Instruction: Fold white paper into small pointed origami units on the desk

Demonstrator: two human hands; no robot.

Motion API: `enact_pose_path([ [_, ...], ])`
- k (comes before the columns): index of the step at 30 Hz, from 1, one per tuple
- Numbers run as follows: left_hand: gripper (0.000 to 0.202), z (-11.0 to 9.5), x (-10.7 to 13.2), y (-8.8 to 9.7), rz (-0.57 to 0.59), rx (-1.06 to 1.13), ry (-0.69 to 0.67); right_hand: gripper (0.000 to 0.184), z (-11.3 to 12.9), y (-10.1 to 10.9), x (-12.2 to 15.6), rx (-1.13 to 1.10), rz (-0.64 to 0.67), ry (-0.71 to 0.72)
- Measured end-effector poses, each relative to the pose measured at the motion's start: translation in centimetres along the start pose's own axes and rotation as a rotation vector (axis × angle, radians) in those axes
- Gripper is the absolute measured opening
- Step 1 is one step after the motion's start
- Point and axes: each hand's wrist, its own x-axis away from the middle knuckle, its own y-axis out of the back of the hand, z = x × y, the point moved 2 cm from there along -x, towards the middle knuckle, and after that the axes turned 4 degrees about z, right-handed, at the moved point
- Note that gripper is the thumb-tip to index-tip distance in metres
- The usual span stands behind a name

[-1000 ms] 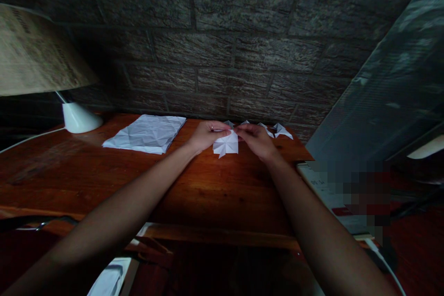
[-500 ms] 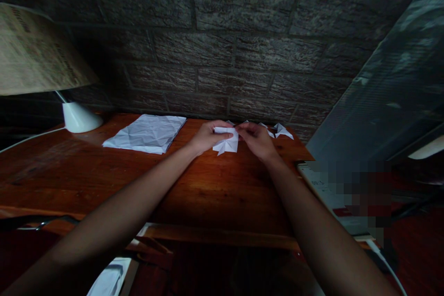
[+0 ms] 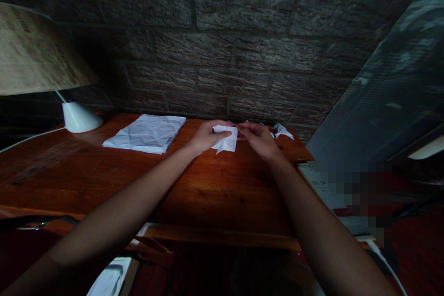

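Observation:
A small piece of folded white paper (image 3: 227, 144), with a pointed flap at its lower edge, is held up over the wooden table. My left hand (image 3: 207, 136) is closed on its left side, the thumb lying across the front and the fingers behind. At the upper right corner, the fingertips of my right hand (image 3: 258, 138) are pinched together against the paper. Whether they grip the corner or only touch it is hard to make out. Behind my right hand lie other folded paper pieces (image 3: 283, 131), partly hidden by it.
A stack of creased white sheets (image 3: 145, 134) lies left on the wooden table (image 3: 208, 194). Farther left stands a lamp (image 3: 81, 118) with a fabric shade. A dark brick wall (image 3: 243, 51) rises behind the table. A screen device (image 3: 319, 182) with a cable is at the right.
The folded paper has tilted slightly between my hands. My right hand has shifted a little, its fingers drawing closer together at the corner. My left hand stays nearly in place.

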Motion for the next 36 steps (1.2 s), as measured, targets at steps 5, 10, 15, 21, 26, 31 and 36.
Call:
enact_pose_path([
  [5, 0.032, -0.2, 0.1, 0.0, 0.003, -0.017, -0.011, 0.022, 0.0, 0.2, 0.1, 0.001, 0.007, -0.011],
  [10, 0.034, -0.2, 0.1, 0.1, 0.019, -0.016, -0.019, 0.025, 0.2, 0.3, 0.2, 0.027, 0.014, -0.013],
  [15, 0.033, -0.2, 0.0, 0.1, 0.034, -0.025, -0.024, 0.026, 0.2, 0.3, 0.2, 0.059, 0.019, 0.012],
  [21, 0.029, -0.3, 0.1, 0.0, 0.013, -0.013, -0.01, 0.028, 0.2, 0.1, 0.1, 0.055, -0.01, 0.02],
  [26, 0.026, -0.5, 0.1, 0.0, -0.013, -0.091, -0.084, 0.035, 0.5, 0.0, 0.2, 0.043, -0.004, 0.007],
  [31, 0.034, -1.2, 0.3, -0.1, 0.001, -0.153, -0.153, 0.038, 0.6, -0.1, 0.3, 0.036, 0.02, -0.008],
  [36, 0.037, -1.5, 0.5, -0.1, -0.026, -0.17, -0.168, 0.032, 0.3, -0.1, 0.2, -0.008, 0.001, -0.009],
])
